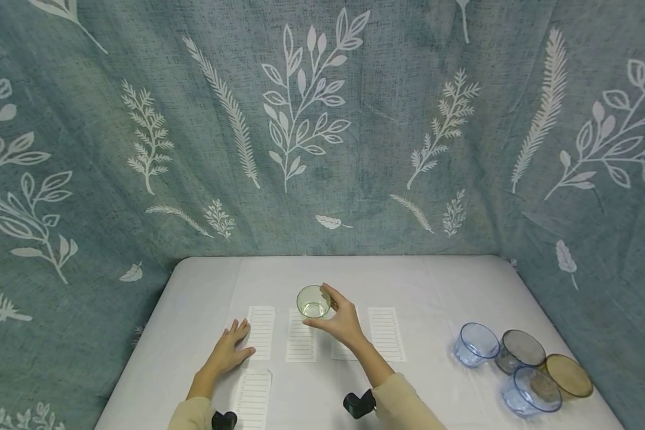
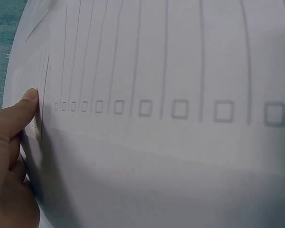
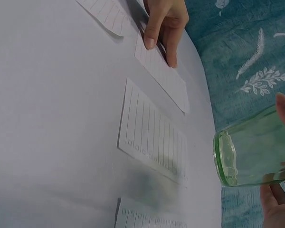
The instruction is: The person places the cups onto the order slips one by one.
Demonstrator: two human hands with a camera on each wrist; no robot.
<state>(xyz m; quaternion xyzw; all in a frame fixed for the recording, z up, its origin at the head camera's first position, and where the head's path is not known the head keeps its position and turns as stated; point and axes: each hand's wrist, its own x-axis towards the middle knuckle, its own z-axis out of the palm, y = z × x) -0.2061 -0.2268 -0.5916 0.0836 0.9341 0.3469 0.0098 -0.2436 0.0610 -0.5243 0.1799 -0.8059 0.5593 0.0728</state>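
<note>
My right hand (image 1: 340, 322) grips a clear green glass cup (image 1: 314, 302) by its side, with the thumb and fingers on opposite walls. The cup is held above the table, over the upper end of a lined checklist sheet (image 1: 301, 343); in the right wrist view the green glass (image 3: 251, 147) looks empty. My left hand (image 1: 227, 352) lies with fingers spread at the left edge of another checklist sheet (image 1: 261, 332). Its thumb (image 2: 31, 99) touches that sheet's lower part. A nearer checklist sheet (image 1: 254, 400) lies below the left hand.
Another sheet (image 1: 387, 334) lies right of my right hand, and one is partly hidden beneath that arm. At the table's right stand two blue glass cups (image 1: 476, 346) (image 1: 524, 394), a grey one (image 1: 516, 355) and an amber one (image 1: 572, 376). A patterned cloth (image 1: 376, 197) hangs behind the white table.
</note>
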